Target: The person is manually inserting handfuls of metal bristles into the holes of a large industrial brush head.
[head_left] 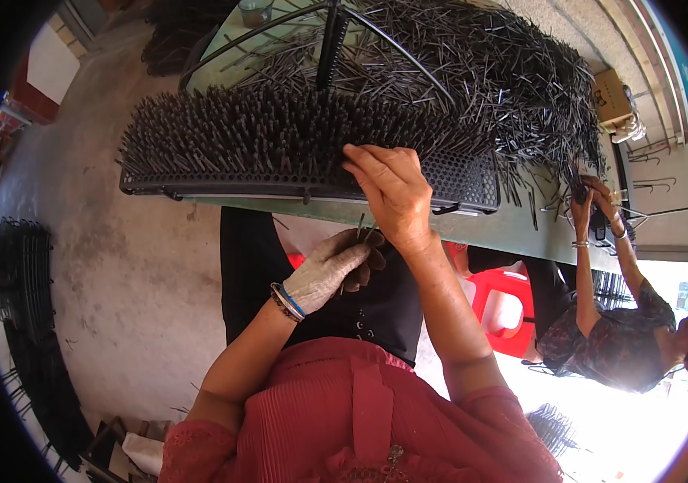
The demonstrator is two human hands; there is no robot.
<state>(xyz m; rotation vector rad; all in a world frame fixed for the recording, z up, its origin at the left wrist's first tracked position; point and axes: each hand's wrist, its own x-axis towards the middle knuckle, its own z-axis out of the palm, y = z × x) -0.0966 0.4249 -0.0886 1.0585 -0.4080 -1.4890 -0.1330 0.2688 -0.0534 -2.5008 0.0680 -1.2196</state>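
Observation:
My left hand (pixel 332 270), in a pale work glove with dark fingertips, is closed around a few thin dark rods (pixel 361 222) below the front edge of the table. My bare right hand (pixel 392 189) reaches over a long black perforated rack (pixel 465 179), its fingers pressed together at the edge of the standing rods. Whatever its fingertips pinch is hidden. Many short dark rods (pixel 223 133) stand upright in the rack's holes from its left end to past the middle. Bare holes show at its right end.
A large heap of loose dark rods (pixel 481 64) covers the green table (pixel 537 229) behind the rack. A black metal stand (pixel 332 44) rises there. At right, a co-worker's hands (pixel 593 197) handle rods. A red stool (pixel 498 310) stands below; black racks (pixel 26 298) line the left.

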